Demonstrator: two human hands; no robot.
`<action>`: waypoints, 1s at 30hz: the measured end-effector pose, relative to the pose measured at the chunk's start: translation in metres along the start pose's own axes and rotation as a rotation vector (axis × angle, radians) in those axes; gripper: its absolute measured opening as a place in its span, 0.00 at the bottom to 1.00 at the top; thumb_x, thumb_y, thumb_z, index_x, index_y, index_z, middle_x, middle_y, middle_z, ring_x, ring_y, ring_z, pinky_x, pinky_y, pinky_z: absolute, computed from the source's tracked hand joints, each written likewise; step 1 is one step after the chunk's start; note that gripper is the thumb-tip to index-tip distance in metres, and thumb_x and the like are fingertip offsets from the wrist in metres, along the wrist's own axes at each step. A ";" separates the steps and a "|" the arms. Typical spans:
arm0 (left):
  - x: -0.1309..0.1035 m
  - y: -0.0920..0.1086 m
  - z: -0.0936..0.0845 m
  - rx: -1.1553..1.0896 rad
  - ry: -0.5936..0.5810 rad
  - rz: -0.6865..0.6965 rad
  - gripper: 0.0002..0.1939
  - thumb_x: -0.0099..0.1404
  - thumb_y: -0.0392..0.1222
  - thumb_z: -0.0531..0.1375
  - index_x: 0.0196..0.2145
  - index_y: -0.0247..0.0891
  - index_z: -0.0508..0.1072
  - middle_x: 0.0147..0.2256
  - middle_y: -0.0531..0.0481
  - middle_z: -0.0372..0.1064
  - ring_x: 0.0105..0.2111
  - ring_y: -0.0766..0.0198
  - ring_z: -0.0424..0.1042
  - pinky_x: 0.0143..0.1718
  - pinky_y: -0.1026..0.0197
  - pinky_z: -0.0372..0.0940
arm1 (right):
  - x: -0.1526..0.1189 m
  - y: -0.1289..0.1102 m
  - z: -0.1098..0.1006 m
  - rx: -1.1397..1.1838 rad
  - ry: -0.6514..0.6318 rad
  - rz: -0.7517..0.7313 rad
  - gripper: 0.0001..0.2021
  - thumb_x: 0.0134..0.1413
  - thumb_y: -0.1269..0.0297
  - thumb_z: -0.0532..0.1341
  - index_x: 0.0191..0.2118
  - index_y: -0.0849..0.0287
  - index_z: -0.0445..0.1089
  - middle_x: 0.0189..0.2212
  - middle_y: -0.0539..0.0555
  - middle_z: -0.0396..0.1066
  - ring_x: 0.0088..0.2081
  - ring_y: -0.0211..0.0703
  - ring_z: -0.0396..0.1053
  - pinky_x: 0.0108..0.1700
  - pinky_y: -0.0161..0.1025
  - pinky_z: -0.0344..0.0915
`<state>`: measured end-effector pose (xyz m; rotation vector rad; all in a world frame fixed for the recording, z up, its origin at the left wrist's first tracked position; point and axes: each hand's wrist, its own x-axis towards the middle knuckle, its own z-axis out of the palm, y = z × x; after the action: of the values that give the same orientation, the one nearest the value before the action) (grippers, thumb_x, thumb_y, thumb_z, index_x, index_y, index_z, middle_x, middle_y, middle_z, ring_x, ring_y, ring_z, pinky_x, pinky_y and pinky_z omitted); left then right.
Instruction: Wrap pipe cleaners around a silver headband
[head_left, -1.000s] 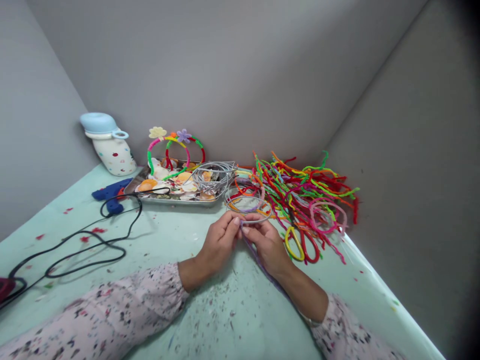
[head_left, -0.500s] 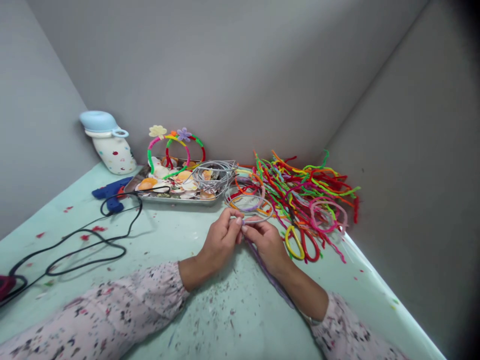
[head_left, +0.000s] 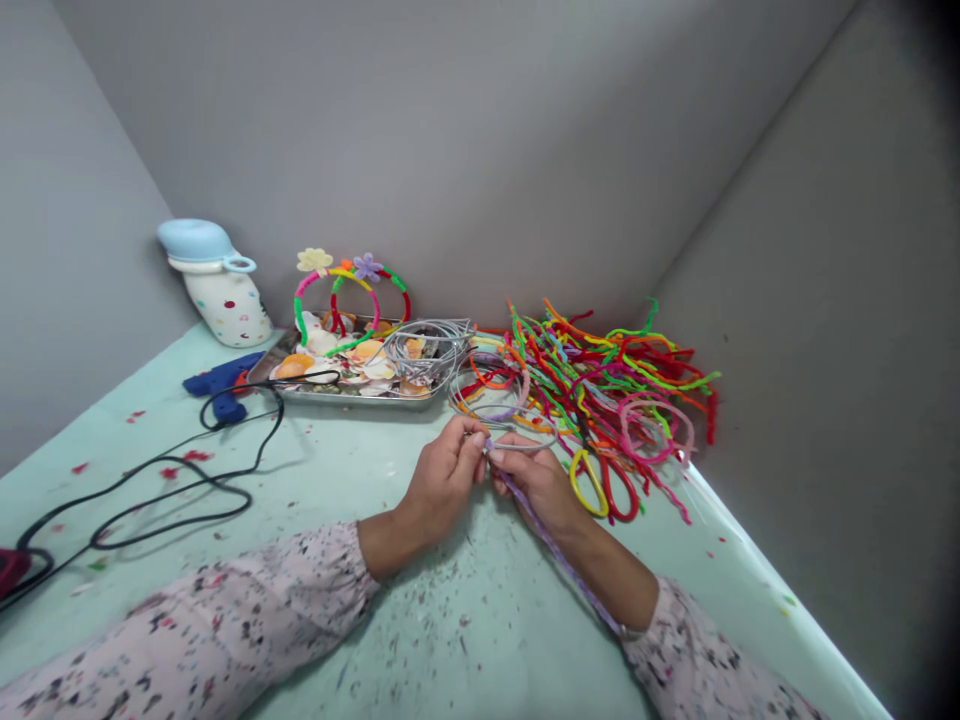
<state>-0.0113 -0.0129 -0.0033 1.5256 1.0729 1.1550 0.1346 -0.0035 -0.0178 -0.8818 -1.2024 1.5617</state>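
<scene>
My left hand (head_left: 441, 478) is closed in a pinch, thumb on forefinger, at the end of a grey wire (head_left: 525, 447) where a lilac pipe cleaner meets it. Close beside it, my right hand (head_left: 541, 492) pinches the lilac pipe cleaner (head_left: 559, 556), whose long tail runs down over the right wrist toward the sleeve. The wire curves away above the right hand, and part of it is hidden by the fingers. Scissors (head_left: 589, 482) with one yellow and one red handle lie right of my right hand.
A metal tray (head_left: 352, 400) of shells holds two flowered hoops (head_left: 337, 275) and a coil of grey wire (head_left: 442, 340). Coloured pipe cleaners (head_left: 600, 370) are heaped at the right. A blue glue gun (head_left: 225, 385), its black cord (head_left: 217, 480) and a bottle (head_left: 229, 305) stand left.
My right hand has turned slightly and the lilac tail has swung right, across the wrist. The grey wire has shifted a little. My left hand stays in place.
</scene>
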 end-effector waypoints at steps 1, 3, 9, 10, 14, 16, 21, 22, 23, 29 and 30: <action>0.000 0.000 0.000 0.015 0.002 0.000 0.11 0.70 0.49 0.49 0.39 0.39 0.64 0.21 0.57 0.60 0.22 0.69 0.58 0.24 0.67 0.53 | 0.000 0.000 -0.001 0.010 -0.002 0.002 0.06 0.52 0.64 0.61 0.27 0.60 0.70 0.22 0.49 0.69 0.22 0.34 0.59 0.25 0.33 0.55; 0.000 0.002 0.000 0.049 0.002 -0.003 0.12 0.70 0.49 0.49 0.38 0.39 0.65 0.22 0.57 0.61 0.22 0.69 0.59 0.24 0.66 0.53 | 0.001 0.000 -0.002 0.022 -0.005 0.008 0.06 0.52 0.65 0.61 0.27 0.60 0.69 0.22 0.49 0.69 0.21 0.34 0.60 0.25 0.33 0.55; 0.003 0.006 -0.002 0.139 0.004 -0.017 0.14 0.69 0.49 0.50 0.31 0.38 0.65 0.21 0.57 0.60 0.23 0.68 0.59 0.26 0.65 0.53 | -0.001 0.000 -0.002 0.001 0.038 0.003 0.06 0.52 0.65 0.61 0.26 0.58 0.66 0.18 0.46 0.65 0.21 0.34 0.57 0.25 0.33 0.52; 0.004 0.006 -0.002 0.149 0.000 -0.011 0.14 0.68 0.49 0.50 0.30 0.38 0.65 0.21 0.57 0.59 0.23 0.68 0.59 0.26 0.65 0.53 | -0.002 0.000 -0.002 -0.010 0.052 -0.003 0.06 0.52 0.64 0.61 0.27 0.58 0.66 0.17 0.46 0.64 0.21 0.34 0.57 0.25 0.33 0.52; 0.006 0.003 -0.004 0.130 -0.019 -0.002 0.17 0.68 0.50 0.50 0.25 0.38 0.63 0.20 0.57 0.57 0.23 0.67 0.57 0.26 0.64 0.52 | -0.005 -0.003 0.003 -0.116 0.086 -0.026 0.08 0.52 0.63 0.61 0.26 0.58 0.65 0.17 0.44 0.62 0.21 0.33 0.54 0.25 0.33 0.51; 0.006 0.002 -0.004 0.114 -0.028 -0.022 0.19 0.68 0.51 0.50 0.24 0.38 0.61 0.19 0.57 0.56 0.22 0.68 0.56 0.25 0.64 0.51 | -0.007 -0.008 0.007 -0.190 0.093 -0.045 0.08 0.53 0.62 0.61 0.26 0.58 0.65 0.17 0.44 0.61 0.21 0.33 0.54 0.26 0.33 0.51; 0.004 0.000 -0.005 0.082 -0.017 -0.041 0.20 0.68 0.52 0.50 0.22 0.38 0.60 0.18 0.57 0.53 0.21 0.68 0.54 0.23 0.64 0.49 | -0.010 -0.015 0.013 -0.375 0.123 -0.155 0.07 0.52 0.62 0.61 0.26 0.58 0.65 0.19 0.45 0.60 0.23 0.35 0.57 0.27 0.34 0.55; 0.004 0.000 -0.005 0.072 -0.017 -0.043 0.20 0.68 0.52 0.50 0.22 0.38 0.60 0.17 0.57 0.53 0.20 0.69 0.53 0.23 0.64 0.48 | -0.010 -0.016 0.013 -0.396 0.129 -0.174 0.07 0.52 0.62 0.61 0.27 0.58 0.65 0.19 0.44 0.60 0.23 0.35 0.56 0.27 0.34 0.55; 0.003 0.000 -0.005 0.060 -0.019 -0.044 0.21 0.68 0.52 0.50 0.22 0.38 0.60 0.17 0.57 0.52 0.20 0.69 0.53 0.23 0.64 0.48 | -0.010 -0.015 0.014 -0.411 0.137 -0.193 0.07 0.52 0.62 0.61 0.27 0.58 0.65 0.19 0.44 0.60 0.23 0.35 0.56 0.27 0.34 0.55; 0.002 0.001 -0.004 -0.011 -0.020 -0.048 0.21 0.68 0.52 0.50 0.21 0.38 0.59 0.17 0.58 0.52 0.19 0.70 0.52 0.22 0.65 0.48 | -0.010 -0.013 0.015 -0.480 0.161 -0.306 0.04 0.52 0.65 0.61 0.28 0.57 0.67 0.23 0.46 0.64 0.25 0.36 0.60 0.28 0.34 0.58; 0.002 0.001 -0.004 -0.021 -0.019 -0.050 0.21 0.68 0.52 0.50 0.21 0.38 0.59 0.17 0.58 0.52 0.18 0.70 0.52 0.21 0.65 0.48 | -0.010 -0.012 0.015 -0.489 0.164 -0.326 0.04 0.52 0.66 0.61 0.28 0.57 0.68 0.23 0.47 0.65 0.26 0.37 0.61 0.29 0.35 0.59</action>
<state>-0.0144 -0.0110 -0.0014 1.4831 1.0771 1.1125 0.1266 -0.0163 -0.0019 -1.0368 -1.5475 0.9299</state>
